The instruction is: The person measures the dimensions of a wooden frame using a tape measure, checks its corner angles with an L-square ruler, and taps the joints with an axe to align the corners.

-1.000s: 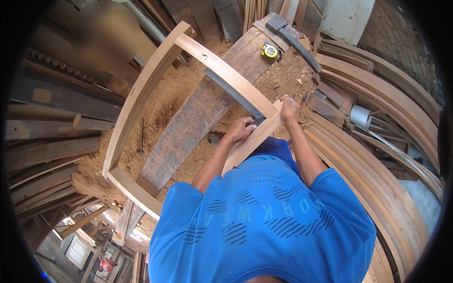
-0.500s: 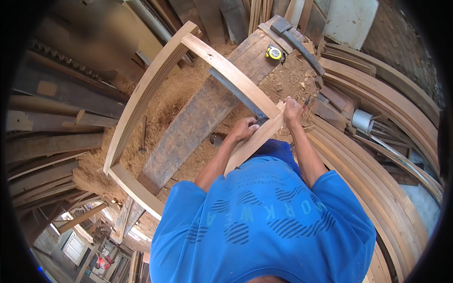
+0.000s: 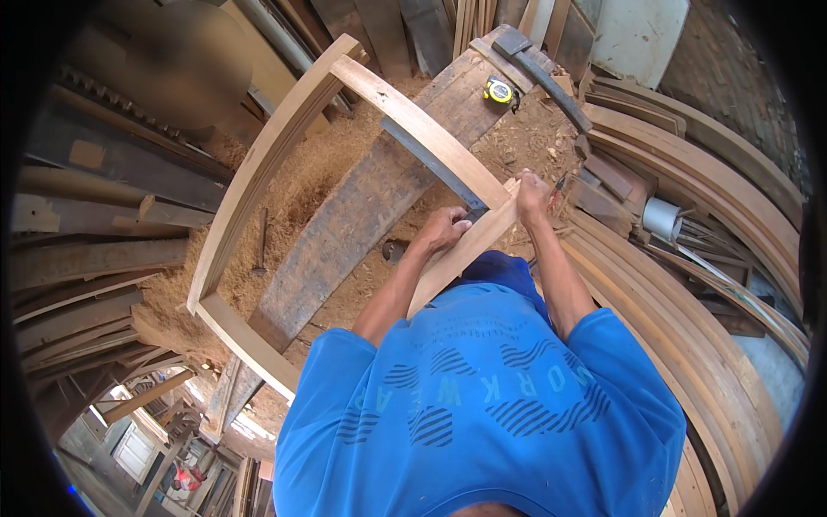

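Observation:
A four-sided wooden frame (image 3: 416,115) with curved members rests across a worn plank, its near rail (image 3: 469,252) close to my body. Inside its near right corner lies a dark metal carpenter's square (image 3: 429,160), one leg running along the inner side of the right-hand rail. My left hand (image 3: 444,229) is closed at the square's near end, against the near rail; its fingertips partly hide the square there. At the outside of the same corner, my right hand (image 3: 534,196) grips the frame's end, fingers wrapped round the wood.
On the plank (image 3: 345,228) lie a yellow tape measure (image 3: 499,90) and an axe-like tool (image 3: 543,77) with a dark handle. A hammer (image 3: 260,246) lies in the sawdust inside the frame. Curved boards (image 3: 672,327) are stacked at right; more timber (image 3: 95,258) stands left.
The frame sits very slightly higher in the picture. My left hand has shifted a little up along the square's near end; my right hand keeps its grip on the corner.

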Motion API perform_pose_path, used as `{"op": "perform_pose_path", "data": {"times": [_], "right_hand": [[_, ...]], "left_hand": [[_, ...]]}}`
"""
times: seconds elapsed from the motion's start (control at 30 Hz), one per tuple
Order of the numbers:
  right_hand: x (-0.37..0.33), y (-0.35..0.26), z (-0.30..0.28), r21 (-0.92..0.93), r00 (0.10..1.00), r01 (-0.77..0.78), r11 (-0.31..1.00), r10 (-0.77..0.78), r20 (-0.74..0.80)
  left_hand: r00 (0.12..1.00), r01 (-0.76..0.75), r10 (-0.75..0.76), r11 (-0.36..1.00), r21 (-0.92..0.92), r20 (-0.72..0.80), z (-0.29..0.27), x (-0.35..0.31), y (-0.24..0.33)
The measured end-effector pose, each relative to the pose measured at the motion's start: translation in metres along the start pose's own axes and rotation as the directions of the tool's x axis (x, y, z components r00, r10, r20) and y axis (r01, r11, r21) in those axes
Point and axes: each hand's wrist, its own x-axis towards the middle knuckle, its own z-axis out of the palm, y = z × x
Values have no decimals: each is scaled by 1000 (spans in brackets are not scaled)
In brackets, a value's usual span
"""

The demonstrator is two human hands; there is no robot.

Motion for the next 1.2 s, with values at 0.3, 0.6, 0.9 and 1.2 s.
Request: {"op": "perform_pose_path", "data": {"times": [0.3,0.6,0.9,1.2], "right_hand": [[-65,-123,8,-59,807,520,852,-467,361],[-237,-159,120,-100,274,609,787,-90,958],[-443,-73,237,183,-294,747,639,70,953],[-595,32,310,270,-431,861,431,337,837]], "left_hand": [[868,-258,258,964,60,-424,-22,-66,26],[371,12,189,978,208,-909,-76,-235,-34],[-476,482,-528,512,-711,-703,-54,-539,-318],[-191,133,-674,702,-699,-713,6,-592,-412]]}}
